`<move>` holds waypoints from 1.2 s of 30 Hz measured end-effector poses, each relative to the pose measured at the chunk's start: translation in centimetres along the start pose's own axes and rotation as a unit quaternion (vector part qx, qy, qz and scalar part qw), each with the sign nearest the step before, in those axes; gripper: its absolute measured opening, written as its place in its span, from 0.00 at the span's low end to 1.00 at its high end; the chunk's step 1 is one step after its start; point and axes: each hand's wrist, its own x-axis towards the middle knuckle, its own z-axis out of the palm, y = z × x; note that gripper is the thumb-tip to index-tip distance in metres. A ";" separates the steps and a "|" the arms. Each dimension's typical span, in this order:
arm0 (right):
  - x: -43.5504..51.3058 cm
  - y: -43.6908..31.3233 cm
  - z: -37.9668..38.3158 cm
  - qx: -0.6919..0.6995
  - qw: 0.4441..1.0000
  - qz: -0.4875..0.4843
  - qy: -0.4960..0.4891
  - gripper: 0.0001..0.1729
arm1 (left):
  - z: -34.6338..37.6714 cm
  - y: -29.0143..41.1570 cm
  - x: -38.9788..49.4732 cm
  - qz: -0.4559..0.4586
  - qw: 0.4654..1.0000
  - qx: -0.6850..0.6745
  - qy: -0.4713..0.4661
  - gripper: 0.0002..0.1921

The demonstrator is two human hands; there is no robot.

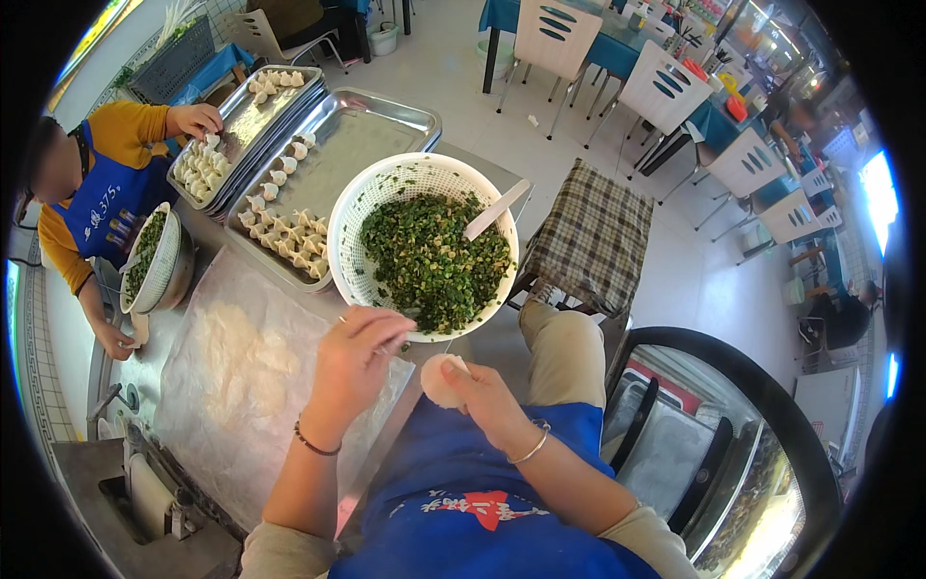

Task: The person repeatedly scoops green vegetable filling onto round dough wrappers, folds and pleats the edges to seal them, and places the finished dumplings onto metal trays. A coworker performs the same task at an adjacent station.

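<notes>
My right hand [488, 398] holds a round dough wrapper [436, 382] between thumb and fingers, just below the white perforated basin [340, 239]. Chopped green filling [434, 260] fills much of the basin, and a pale flat spatula [498, 210] leans in it at the right. My left hand [358, 354] is at the basin's lower left rim with its fingers bent together; whether something small is between them cannot be told. Left of it, loose dough wrappers [246, 358] lie on a clear plastic sheet [289, 449]. Folded dumplings [286, 239] stand in rows on a metal tray [347, 98] behind.
At the left a co-worker [108, 181] handles dumplings over stacked trays [271, 130], beside another filling basin [155, 271]. A roller machine [148, 492] stands lower left. A cloth-covered stool [589, 231] is right of the table, and a black-rimmed glass case [723, 434] lower right.
</notes>
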 end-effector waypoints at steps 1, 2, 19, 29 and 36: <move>0.2 -0.2 -0.4 -0.023 1.000 0.018 0.011 0.21 | -0.4 -0.2 0.2 -0.016 1.000 -0.016 0.018 0.10; 0.4 -0.5 -0.8 -0.038 0.999 0.026 0.002 0.21 | -0.8 -0.4 0.4 -0.048 0.998 -0.024 0.031 0.09; 2.1 -0.5 0.2 0.151 0.988 0.039 -0.007 0.24 | -1.3 -2.4 1.4 -0.259 0.947 -0.186 0.028 0.06; 2.3 -1.4 0.4 0.180 0.982 0.032 -0.056 0.27 | -0.5 -2.3 1.2 -0.293 0.932 -0.201 0.068 0.06; 3.2 -1.6 -0.2 0.217 0.971 0.068 -0.078 0.28 | -0.8 -2.5 1.2 -0.326 0.900 -0.283 0.068 0.05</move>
